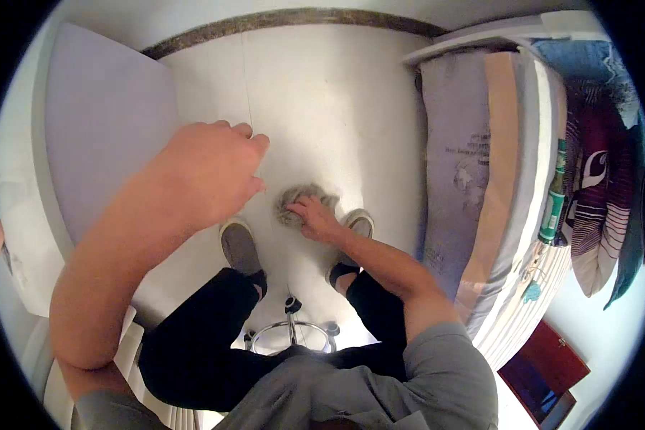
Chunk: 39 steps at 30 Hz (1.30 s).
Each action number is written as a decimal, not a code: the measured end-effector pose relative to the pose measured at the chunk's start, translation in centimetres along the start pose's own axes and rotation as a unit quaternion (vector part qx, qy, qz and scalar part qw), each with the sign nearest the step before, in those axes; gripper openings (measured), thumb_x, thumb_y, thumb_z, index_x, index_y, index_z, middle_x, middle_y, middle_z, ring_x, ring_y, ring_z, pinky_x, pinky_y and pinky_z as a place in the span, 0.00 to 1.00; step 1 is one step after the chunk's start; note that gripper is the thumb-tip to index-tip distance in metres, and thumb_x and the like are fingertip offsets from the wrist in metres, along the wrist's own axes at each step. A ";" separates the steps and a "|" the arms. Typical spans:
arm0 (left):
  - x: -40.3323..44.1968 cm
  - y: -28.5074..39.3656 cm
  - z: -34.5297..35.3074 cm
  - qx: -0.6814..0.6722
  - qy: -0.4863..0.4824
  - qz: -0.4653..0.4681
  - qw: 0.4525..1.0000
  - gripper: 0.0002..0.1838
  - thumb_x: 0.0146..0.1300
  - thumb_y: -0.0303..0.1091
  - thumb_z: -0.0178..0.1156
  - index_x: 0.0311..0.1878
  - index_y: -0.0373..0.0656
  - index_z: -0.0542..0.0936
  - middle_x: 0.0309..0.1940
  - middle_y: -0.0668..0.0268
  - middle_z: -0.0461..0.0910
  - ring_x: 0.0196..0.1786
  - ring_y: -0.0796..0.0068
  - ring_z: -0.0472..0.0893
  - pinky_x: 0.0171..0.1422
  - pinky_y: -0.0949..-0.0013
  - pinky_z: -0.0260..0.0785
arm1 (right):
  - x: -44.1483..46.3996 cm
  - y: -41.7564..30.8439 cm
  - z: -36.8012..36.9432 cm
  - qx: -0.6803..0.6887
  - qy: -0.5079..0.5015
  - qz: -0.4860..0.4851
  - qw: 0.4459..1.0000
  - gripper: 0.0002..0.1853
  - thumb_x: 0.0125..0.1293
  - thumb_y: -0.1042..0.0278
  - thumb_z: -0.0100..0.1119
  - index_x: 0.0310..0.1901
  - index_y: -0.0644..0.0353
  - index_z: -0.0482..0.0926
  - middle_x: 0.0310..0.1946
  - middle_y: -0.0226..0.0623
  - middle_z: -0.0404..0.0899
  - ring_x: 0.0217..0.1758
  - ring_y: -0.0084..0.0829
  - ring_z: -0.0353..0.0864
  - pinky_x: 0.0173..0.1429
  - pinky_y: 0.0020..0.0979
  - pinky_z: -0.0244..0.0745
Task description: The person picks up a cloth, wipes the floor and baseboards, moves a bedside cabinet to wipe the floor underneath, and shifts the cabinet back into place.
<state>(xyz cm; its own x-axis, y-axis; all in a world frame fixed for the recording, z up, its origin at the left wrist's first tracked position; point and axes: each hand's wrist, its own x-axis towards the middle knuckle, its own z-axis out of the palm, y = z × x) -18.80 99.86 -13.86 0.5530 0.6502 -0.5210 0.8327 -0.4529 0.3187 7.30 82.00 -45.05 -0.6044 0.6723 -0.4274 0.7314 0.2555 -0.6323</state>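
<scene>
Pale floor [330,93], lilac panel [111,115] on the left, layered mattress [455,165] with printed text on the right, striped garment [596,236] beyond it. Grey fuzzy cloth [288,209] lies bunched on the floor, just ahead of and between two grey shoes [240,247], closer to the right one. Right hand [321,223] is down on the cloth, fingers bent over its top; can't tell if it's pinching or just pressing. Left hand [211,168] is raised above the floor, fingers loosely curled, thumb apart from the index finger. Wheeled chrome base [292,326] shows between black-trousered legs [201,337].
</scene>
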 end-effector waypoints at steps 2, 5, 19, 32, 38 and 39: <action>-0.1 -0.5 -0.5 0.008 0.004 -0.011 1.000 0.19 0.64 0.40 0.67 0.51 0.36 0.80 0.46 0.53 0.82 0.54 0.50 0.82 0.59 0.51 0.76 | 1.4 1.3 -3.8 0.118 -0.008 0.075 0.990 0.32 0.51 0.78 0.62 0.63 0.51 0.76 0.55 0.45 0.79 0.57 0.47 0.79 0.59 0.46 0.80; -0.1 -0.7 -0.4 -0.013 -0.027 -0.007 1.000 0.17 0.65 0.41 0.67 0.48 0.37 0.81 0.45 0.55 0.83 0.53 0.51 0.82 0.58 0.52 0.76 | 4.7 4.6 -14.6 0.222 -0.031 0.194 0.955 0.28 0.49 0.71 0.66 0.55 0.54 0.75 0.37 0.31 0.79 0.37 0.26 0.78 0.41 0.34 0.77; 0.4 -0.4 -0.1 0.016 -0.025 0.009 1.000 0.15 0.65 0.41 0.67 0.44 0.37 0.82 0.44 0.58 0.83 0.51 0.56 0.83 0.56 0.56 0.77 | 14.5 8.2 -10.9 -0.242 0.242 0.180 0.922 0.36 0.55 0.64 0.70 0.69 0.37 0.73 0.71 0.38 0.65 0.73 0.52 0.63 0.68 0.59 0.73; 0.6 -2.0 -1.5 0.138 -0.017 -0.094 0.986 0.16 0.67 0.45 0.65 0.42 0.41 0.87 0.46 0.58 0.85 0.53 0.58 0.84 0.56 0.53 0.77 | 7.3 5.4 -16.9 0.175 0.086 0.147 0.970 0.34 0.46 0.71 0.67 0.61 0.57 0.77 0.41 0.35 0.83 0.45 0.31 0.82 0.54 0.36 0.79; 1.0 -0.7 -0.7 0.084 -0.137 -0.007 0.987 0.13 0.67 0.42 0.64 0.40 0.42 0.88 0.42 0.58 0.86 0.53 0.58 0.83 0.57 0.55 0.75 | 25.3 8.6 -22.7 0.117 0.330 0.121 0.929 0.36 0.50 0.67 0.70 0.64 0.63 0.76 0.56 0.52 0.84 0.59 0.48 0.83 0.67 0.39 0.75; 1.1 -0.8 -0.8 0.085 -0.126 -0.012 0.988 0.12 0.66 0.41 0.64 0.38 0.42 0.88 0.41 0.58 0.86 0.53 0.58 0.83 0.56 0.55 0.75 | 28.1 9.0 -20.2 0.051 0.336 0.090 0.936 0.35 0.51 0.68 0.69 0.65 0.62 0.76 0.59 0.50 0.82 0.62 0.49 0.81 0.70 0.40 0.73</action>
<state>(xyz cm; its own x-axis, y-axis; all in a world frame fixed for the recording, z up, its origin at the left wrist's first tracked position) -18.87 101.38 -14.08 0.4901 0.5001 -0.7139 0.8171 -0.5489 0.1765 3.28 117.27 -49.68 -0.1149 0.9921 -0.0509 0.7477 0.0526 -0.6619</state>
